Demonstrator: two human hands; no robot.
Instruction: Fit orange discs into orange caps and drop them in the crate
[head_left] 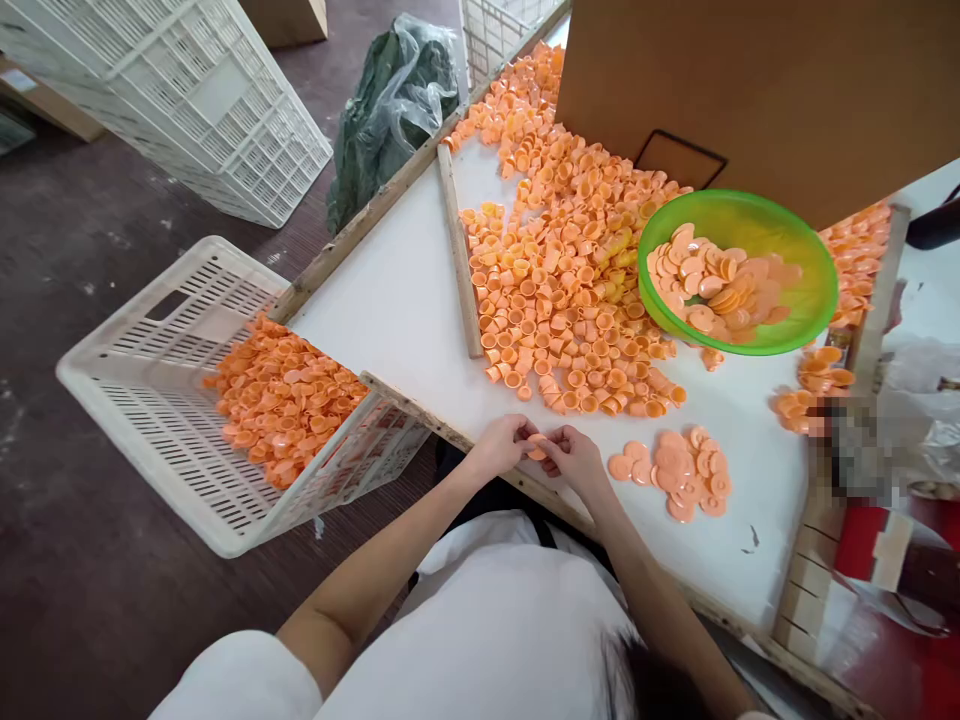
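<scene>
Between the fingertips of both my hands, at the table's near edge, is a small round orange disc (537, 447). My left hand (501, 445) pinches it from one side and my right hand (574, 458) from the other, both with fingers closed; part of the disc is hidden by them. A loose pile of flat orange discs (686, 473) lies on the white table just right of my right hand. Beyond my hands spreads a big heap of small orange cups (577, 290). A green bowl (750, 345) holding more orange discs stands at the heap's right side.
Wooden strips (461, 250) edge and divide the white tabletop (390, 270). A white slatted crate (172, 490) with orange pieces stands at lower left. Stacked white crates (217, 100) and a green plastic-covered bundle (397, 110) are behind. A large cardboard box (750, 90) stands at the back.
</scene>
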